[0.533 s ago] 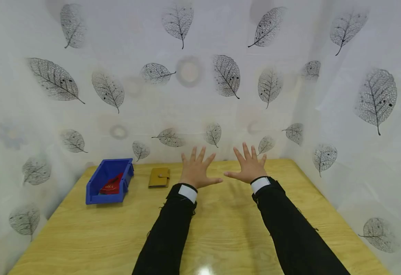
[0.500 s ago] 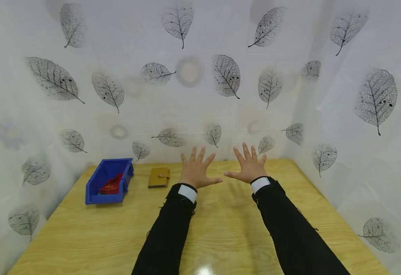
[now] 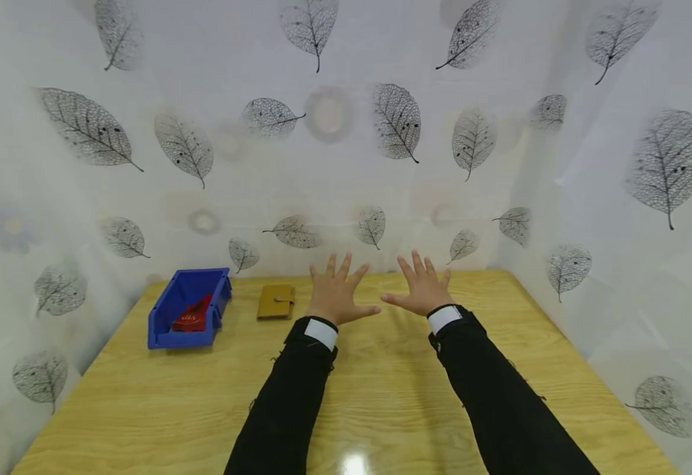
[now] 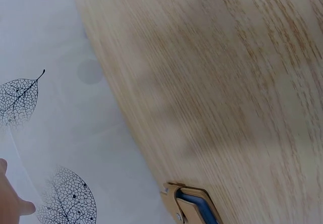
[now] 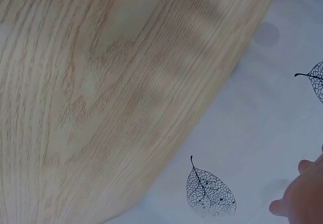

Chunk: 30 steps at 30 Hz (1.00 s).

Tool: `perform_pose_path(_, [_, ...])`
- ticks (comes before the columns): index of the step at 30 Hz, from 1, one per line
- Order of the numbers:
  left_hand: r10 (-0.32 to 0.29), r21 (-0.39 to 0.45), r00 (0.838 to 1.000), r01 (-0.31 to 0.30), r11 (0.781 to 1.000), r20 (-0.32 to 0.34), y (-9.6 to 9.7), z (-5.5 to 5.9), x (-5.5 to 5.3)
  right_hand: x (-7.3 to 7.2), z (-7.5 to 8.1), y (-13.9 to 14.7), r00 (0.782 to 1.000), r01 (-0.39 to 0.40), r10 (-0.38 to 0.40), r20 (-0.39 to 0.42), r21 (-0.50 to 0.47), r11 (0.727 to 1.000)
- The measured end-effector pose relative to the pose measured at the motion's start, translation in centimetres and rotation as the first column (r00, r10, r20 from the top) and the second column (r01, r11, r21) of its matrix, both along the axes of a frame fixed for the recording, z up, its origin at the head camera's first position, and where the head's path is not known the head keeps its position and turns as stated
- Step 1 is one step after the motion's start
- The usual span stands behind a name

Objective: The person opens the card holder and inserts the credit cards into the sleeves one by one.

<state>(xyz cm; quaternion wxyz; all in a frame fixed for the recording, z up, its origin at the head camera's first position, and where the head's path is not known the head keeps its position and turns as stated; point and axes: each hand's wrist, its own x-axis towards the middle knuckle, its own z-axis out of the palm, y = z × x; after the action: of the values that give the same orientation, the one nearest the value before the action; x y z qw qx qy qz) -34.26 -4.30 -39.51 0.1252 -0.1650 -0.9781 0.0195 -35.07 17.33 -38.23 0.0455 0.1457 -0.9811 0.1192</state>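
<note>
- On the wooden table, toward the far edge: two bare hands reach out, palms down as far as can be told, over bare wood.
- Left hand: fingers and thumb spread straight, nothing gripped. Right hand: likewise spread, holding nothing. The thumbs point at each other, not touching.
- Progress, my reading: handling not yet begun. Neither hand touches an object, and nothing looks half finished; all the work appears left to do.
- Nearest item, the wallet: flat on the table, just left of the left hand and apart from it, right of the blue bin.
- Its look: small, mustard-tan, oblong, smooth cover. A strap with a metal snap crosses the right edge, seemingly fastened. The left wrist view catches a dark bluish layer between the covers; contents hidden.
- Inside the bin: a red packet with pale lettering, too small to read surely.
- Behind: a pale leaf-printed sheet.
</note>
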Motion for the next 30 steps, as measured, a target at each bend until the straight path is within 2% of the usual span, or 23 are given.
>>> perform_pose_path(4, [-0.016, 0.039, 1.000, 0.016, 0.999, -0.002, -0.2, -0.2, 0.0, 0.1, -0.1, -0.3, 0.999, -0.019, 0.021, 0.040, -0.035, 0.999])
perform_pose_path(9, [-0.027, 0.125, 0.999, 0.024, 0.992, 0.024, -0.8, -0.8, 0.1, 0.3, -1.1, -0.2, 0.996, -0.019, 0.025, 0.085, -0.070, 0.997])
perform_pose_path(11, [-0.012, 0.167, 0.999, 0.004, 0.986, 0.046, -1.4, -1.3, 0.1, 0.5, -1.7, -0.2, 0.994, -0.028, 0.035, 0.100, -0.069, 0.997])
perform_pose_path(14, [0.050, 0.188, 0.993, -0.070, 0.980, 0.107, -2.7, -2.7, 0.2, 0.8, -2.6, -0.3, 0.991, -0.053, 0.060, 0.120, -0.059, 0.997])
perform_pose_path(16, [0.088, 0.207, 0.985, -0.118, 0.971, 0.147, -3.9, -4.1, 0.2, 0.9, -3.2, -0.4, 0.988, -0.070, 0.075, 0.131, -0.047, 0.996])
perform_pose_path(19, [0.161, 0.219, 0.964, -0.207, 0.954, 0.210, -6.1, -6.5, 0.1, 1.3, -3.9, -0.6, 0.981, -0.095, 0.104, 0.165, -0.061, 0.994])
perform_pose_path(22, [0.229, 0.242, 0.934, -0.298, 0.924, 0.276, -8.5, -8.2, 0.3, 1.7, -4.4, -0.9, 0.966, -0.126, 0.145, 0.212, -0.102, 0.987])
perform_pose_path(24, [0.263, 0.271, 0.910, -0.354, 0.895, 0.320, -9.8, -8.7, 0.7, 2.0, -4.8, -1.2, 0.955, -0.139, 0.170, 0.241, -0.143, 0.980])
perform_pose_path(26, [0.269, 0.307, 0.898, -0.380, 0.872, 0.349, -10.7, -9.0, 1.1, 2.4, -5.1, -1.4, 0.946, -0.145, 0.190, 0.262, -0.179, 0.973])
perform_pose_path(28, [0.261, 0.344, 0.893, -0.390, 0.854, 0.366, -11.3, -9.0, 1.3, 2.7, -5.5, -1.5, 0.941, -0.152, 0.204, 0.272, -0.199, 0.968])
perform_pose_path(30, [0.245, 0.359, 0.896, -0.382, 0.852, 0.371, -11.6, -9.0, 1.3, 3.0, -5.7, -1.5, 0.938, -0.160, 0.216, 0.273, -0.212, 0.964])
